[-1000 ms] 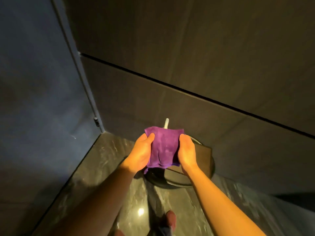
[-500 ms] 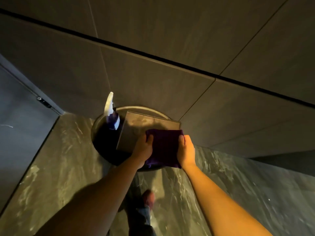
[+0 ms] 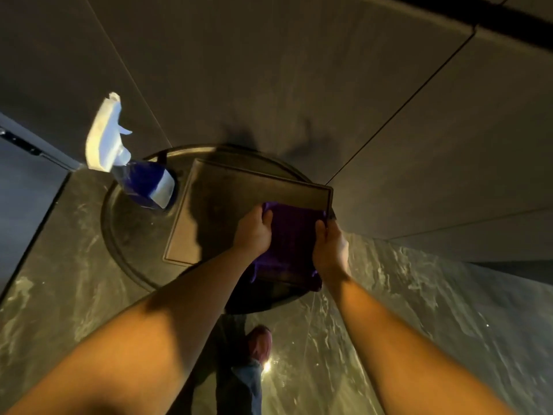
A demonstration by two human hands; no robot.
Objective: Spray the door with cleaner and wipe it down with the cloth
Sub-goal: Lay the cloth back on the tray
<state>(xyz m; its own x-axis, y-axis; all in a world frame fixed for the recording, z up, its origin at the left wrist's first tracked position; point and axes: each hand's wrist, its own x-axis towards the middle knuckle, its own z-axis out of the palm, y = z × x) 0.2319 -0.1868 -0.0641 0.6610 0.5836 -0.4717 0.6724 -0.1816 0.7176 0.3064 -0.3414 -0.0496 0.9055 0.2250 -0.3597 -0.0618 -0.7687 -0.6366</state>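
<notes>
Here, both hands pinching the purple cloth (image 3: 289,235): left hand (image 3: 253,232) gripping its left edge, right hand (image 3: 329,250) its right edge, stretched low over a dark tray (image 3: 227,205) on a round bench (image 3: 125,235). Spray bottle (image 3: 128,163) upright at the bench's left rim, beside the tray.

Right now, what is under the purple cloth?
The cloth, held by the left hand and right hand, lies over the near right corner of a dark rectangular tray on a round table. The tray surface beneath the cloth is covered.
</notes>
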